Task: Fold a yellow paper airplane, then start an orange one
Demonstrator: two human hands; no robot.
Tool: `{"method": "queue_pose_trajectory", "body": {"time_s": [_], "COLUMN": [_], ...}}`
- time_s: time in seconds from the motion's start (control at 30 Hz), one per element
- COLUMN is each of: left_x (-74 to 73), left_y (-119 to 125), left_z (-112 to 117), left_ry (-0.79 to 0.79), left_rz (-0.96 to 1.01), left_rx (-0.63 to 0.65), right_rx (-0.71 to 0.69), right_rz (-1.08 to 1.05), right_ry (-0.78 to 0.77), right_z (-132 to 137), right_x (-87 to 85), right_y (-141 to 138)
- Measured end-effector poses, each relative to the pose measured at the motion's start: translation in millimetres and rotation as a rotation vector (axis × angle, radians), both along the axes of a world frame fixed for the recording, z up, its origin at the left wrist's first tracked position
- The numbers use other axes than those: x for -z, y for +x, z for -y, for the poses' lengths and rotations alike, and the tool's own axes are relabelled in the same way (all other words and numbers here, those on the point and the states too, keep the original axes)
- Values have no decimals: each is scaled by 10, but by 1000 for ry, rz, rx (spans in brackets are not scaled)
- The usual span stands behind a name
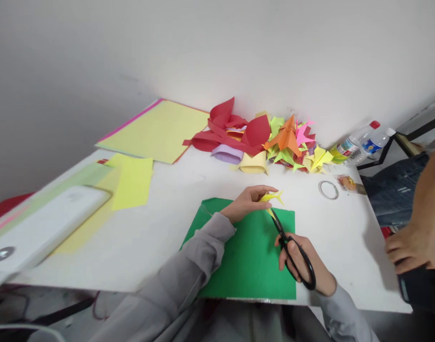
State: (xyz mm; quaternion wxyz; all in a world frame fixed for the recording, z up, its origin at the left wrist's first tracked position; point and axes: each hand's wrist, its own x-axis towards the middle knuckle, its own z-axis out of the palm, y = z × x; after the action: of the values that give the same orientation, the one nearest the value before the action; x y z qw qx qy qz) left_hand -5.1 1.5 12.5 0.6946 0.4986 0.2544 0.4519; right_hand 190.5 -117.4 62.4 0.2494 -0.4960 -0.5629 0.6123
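Note:
Between the thumb and fingers of my left hand [249,203] is a small folded piece of yellow paper [273,196], its thin points sticking out to the right. My right hand [308,263] is closed around the handles of black scissors [283,236]. The scissor blades reach up to the lower edge of the yellow paper; whether they touch or cut it I cannot tell. Below both hands a green sheet [249,259] lies flat at the table's front edge.
Red curled paper shapes [221,126], an orange paper plane [288,135] and other folded papers stand along the wall. Two bottles [372,145] and a tape roll [327,190] are at right. A white device [50,223] lies left. Another person's hand [413,247] shows at right.

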Motion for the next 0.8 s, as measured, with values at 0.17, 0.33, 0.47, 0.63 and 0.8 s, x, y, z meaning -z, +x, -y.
{"method": "queue_pose_trajectory", "body": {"time_s": [0.17,0.33,0.47,0.63,0.8], "left_x": [1,1,2,3,3], "left_y": [-4,-4,-3,-7,-4], "left_z": [1,4,2,2,-1], "left_ry": [0,-5,3,13,-1], "left_rz": [-3,-4,2,5,18], "left_rx": [-5,-4,-8,-8,3], "right_rx": [12,5,-1,9,12], "right_rz": [30,46,48,57,58], "right_ry": [-13,13,12,3,-12], "right_z": [-1,-8,-5,-8,-5], "right_x": [6,8,24,-13,-25], "right_y": [3,3,9,-13,-27]}}
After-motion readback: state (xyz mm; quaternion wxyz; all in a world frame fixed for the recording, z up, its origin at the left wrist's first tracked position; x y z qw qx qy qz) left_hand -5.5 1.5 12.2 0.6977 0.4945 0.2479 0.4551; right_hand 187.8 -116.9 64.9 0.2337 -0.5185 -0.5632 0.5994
